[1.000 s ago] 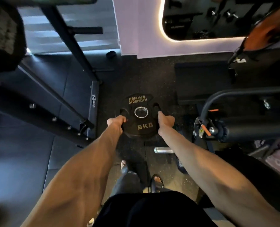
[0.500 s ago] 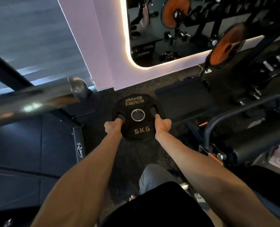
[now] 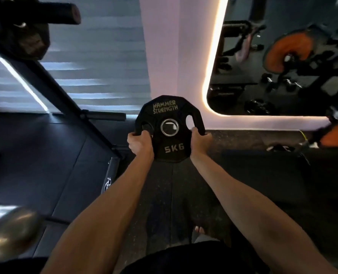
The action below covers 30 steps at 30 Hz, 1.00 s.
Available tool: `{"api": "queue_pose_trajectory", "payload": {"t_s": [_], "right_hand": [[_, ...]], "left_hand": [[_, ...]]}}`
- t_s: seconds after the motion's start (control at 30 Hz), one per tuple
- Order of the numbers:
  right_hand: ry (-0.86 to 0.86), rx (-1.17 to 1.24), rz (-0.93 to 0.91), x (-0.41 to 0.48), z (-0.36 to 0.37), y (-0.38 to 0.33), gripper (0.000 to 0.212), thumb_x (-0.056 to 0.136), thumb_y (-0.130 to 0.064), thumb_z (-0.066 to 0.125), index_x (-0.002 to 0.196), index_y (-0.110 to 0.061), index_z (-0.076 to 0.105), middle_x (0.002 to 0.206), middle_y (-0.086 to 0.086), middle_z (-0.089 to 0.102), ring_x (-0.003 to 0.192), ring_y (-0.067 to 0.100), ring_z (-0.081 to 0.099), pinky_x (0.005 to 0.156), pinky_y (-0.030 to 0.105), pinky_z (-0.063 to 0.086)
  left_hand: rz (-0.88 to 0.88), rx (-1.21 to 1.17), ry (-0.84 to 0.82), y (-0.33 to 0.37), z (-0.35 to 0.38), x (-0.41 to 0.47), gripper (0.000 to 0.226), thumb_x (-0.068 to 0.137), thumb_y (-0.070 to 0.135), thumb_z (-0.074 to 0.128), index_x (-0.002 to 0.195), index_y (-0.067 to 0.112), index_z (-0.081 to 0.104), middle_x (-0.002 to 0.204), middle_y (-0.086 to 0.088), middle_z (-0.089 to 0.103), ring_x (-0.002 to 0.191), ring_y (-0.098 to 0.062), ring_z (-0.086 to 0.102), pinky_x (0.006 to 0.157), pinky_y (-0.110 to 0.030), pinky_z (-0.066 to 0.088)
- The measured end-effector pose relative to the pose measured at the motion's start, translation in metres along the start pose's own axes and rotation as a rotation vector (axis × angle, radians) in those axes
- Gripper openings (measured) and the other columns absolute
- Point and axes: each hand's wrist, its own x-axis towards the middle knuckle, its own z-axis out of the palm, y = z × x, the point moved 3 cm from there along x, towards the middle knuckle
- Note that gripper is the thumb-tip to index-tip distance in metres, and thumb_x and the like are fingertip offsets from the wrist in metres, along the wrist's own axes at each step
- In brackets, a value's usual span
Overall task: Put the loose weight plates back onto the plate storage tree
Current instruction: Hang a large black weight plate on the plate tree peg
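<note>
You have one plate (image 3: 173, 149) off the floor and in both hands, held out in front of you at arm's length with its lettered face towards you, marked 5KG. Your left hand (image 3: 139, 142) has its fingers curled through the left grip hole. Your right hand (image 3: 199, 142) clamps the right edge just under the other hole, thumb on the front, the rest of the fingers hidden behind. So the pickup is done for this plate. Hanging it is not, and the centre hole is on no peg.

You have no storage tree plainly in front of you yet. The short black peg (image 3: 104, 116) sticking out of the slanted black post (image 3: 65, 99), just left of the plate, may be a plate peg, but the blur leaves that unsure. How many loose plates are left cannot be judged from here.

Around you: a chrome bar end (image 3: 9, 228) sits low on your left, near your left forearm, and a padded roller (image 3: 55, 12) hangs overhead on the same side. Both could catch the plate or your arm if you swing left. Ahead is the pale wall (image 3: 176, 46), with a lit-edged mirror (image 3: 282, 66) to its right. An orange plate (image 3: 336, 135) on other equipment stands at your far right, well apart.
</note>
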Motion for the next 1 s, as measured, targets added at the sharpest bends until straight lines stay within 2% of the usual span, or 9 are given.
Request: {"api": "queue_pose_trajectory", "payload": {"t_s": [0.13, 0.33, 0.43, 0.53, 0.6, 0.73, 0.8, 0.93, 1.0], "right_hand": [[-0.118, -0.017, -0.075, 0.037, 0.036, -0.057, 0.031, 0.088, -0.029, 0.067, 0.111, -0.012, 0.056, 0.094, 0.000, 0.062, 0.083, 0.013, 0.064, 0.056, 0.016, 0.046], [-0.321, 0.053, -0.174, 0.059, 0.103, -0.135, 0.026, 0.088, -0.022, 0.068, 0.107, -0.007, 0.059, 0.104, 0.012, 0.067, 0.095, 0.025, 0.069, 0.082, 0.038, 0.062], [-0.446, 0.123, -0.176, 0.056, 0.140, -0.160, 0.026, 0.091, -0.024, 0.066, 0.112, -0.010, 0.058, 0.105, 0.010, 0.066, 0.098, 0.026, 0.069, 0.086, 0.041, 0.062], [-0.536, 0.155, -0.199, 0.047, 0.179, -0.180, 0.032, 0.094, -0.026, 0.062, 0.119, -0.009, 0.056, 0.110, 0.012, 0.065, 0.102, 0.026, 0.067, 0.090, 0.044, 0.061], [-0.593, 0.174, -0.199, 0.042, 0.205, -0.191, 0.033, 0.094, -0.025, 0.060, 0.121, -0.007, 0.055, 0.105, 0.009, 0.063, 0.099, 0.025, 0.066, 0.088, 0.041, 0.061], [-0.673, 0.185, -0.212, 0.036, 0.251, -0.208, 0.019, 0.094, -0.022, 0.058, 0.110, -0.011, 0.055, 0.089, -0.001, 0.059, 0.084, 0.016, 0.062, 0.064, 0.022, 0.054], [-0.718, 0.183, -0.223, 0.031, 0.271, -0.214, 0.014, 0.094, -0.021, 0.058, 0.106, -0.013, 0.056, 0.087, -0.003, 0.057, 0.080, 0.013, 0.060, 0.063, 0.022, 0.051], [-0.789, 0.175, -0.239, 0.023, 0.302, -0.215, 0.004, 0.093, -0.020, 0.055, 0.093, -0.021, 0.052, 0.084, -0.005, 0.054, 0.077, 0.011, 0.056, 0.063, 0.021, 0.049], [-0.823, 0.185, -0.248, 0.019, 0.315, -0.216, 0.005, 0.095, -0.020, 0.054, 0.098, -0.017, 0.052, 0.084, -0.006, 0.053, 0.080, 0.012, 0.055, 0.070, 0.023, 0.049]], "left_hand": [[0.064, -0.124, 0.183, 0.050, 0.028, 0.000, 0.016, 0.081, 0.017, 0.057, 0.097, 0.019, 0.060, 0.095, -0.006, 0.066, 0.100, -0.032, 0.066, 0.095, -0.040, 0.053], [0.265, -0.222, 0.387, 0.137, 0.038, -0.003, 0.014, 0.082, 0.015, 0.057, 0.095, 0.017, 0.056, 0.077, 0.007, 0.060, 0.084, -0.023, 0.064, 0.089, -0.040, 0.056], [0.402, -0.276, 0.478, 0.177, 0.029, -0.003, 0.019, 0.082, 0.026, 0.058, 0.098, 0.014, 0.057, 0.086, 0.000, 0.067, 0.084, -0.021, 0.067, 0.083, -0.037, 0.055], [0.524, -0.362, 0.529, 0.209, 0.019, 0.003, 0.020, 0.082, 0.036, 0.058, 0.093, 0.020, 0.056, 0.079, 0.007, 0.066, 0.076, -0.012, 0.068, 0.068, -0.023, 0.049], [0.580, -0.410, 0.564, 0.226, 0.013, 0.010, 0.019, 0.083, 0.039, 0.057, 0.091, 0.023, 0.056, 0.075, 0.010, 0.065, 0.072, -0.006, 0.065, 0.063, -0.016, 0.043], [0.618, -0.483, 0.648, 0.250, 0.001, 0.031, 0.034, 0.085, 0.057, 0.060, 0.084, 0.023, 0.059, 0.080, 0.007, 0.068, 0.078, -0.009, 0.066, 0.074, -0.021, 0.049], [0.641, -0.512, 0.682, 0.261, -0.004, 0.041, 0.037, 0.082, 0.064, 0.063, 0.078, 0.028, 0.056, 0.079, 0.009, 0.069, 0.079, -0.006, 0.067, 0.077, -0.021, 0.051], [0.700, -0.523, 0.755, 0.271, -0.018, 0.055, 0.038, 0.082, 0.060, 0.068, 0.076, 0.025, 0.053, 0.080, 0.002, 0.072, 0.079, -0.018, 0.071, 0.082, -0.038, 0.058], [0.771, -0.526, 0.781, 0.275, -0.021, 0.059, 0.037, 0.084, 0.055, 0.069, 0.078, 0.022, 0.053, 0.075, 0.010, 0.071, 0.076, -0.009, 0.070, 0.081, -0.030, 0.058]]}}
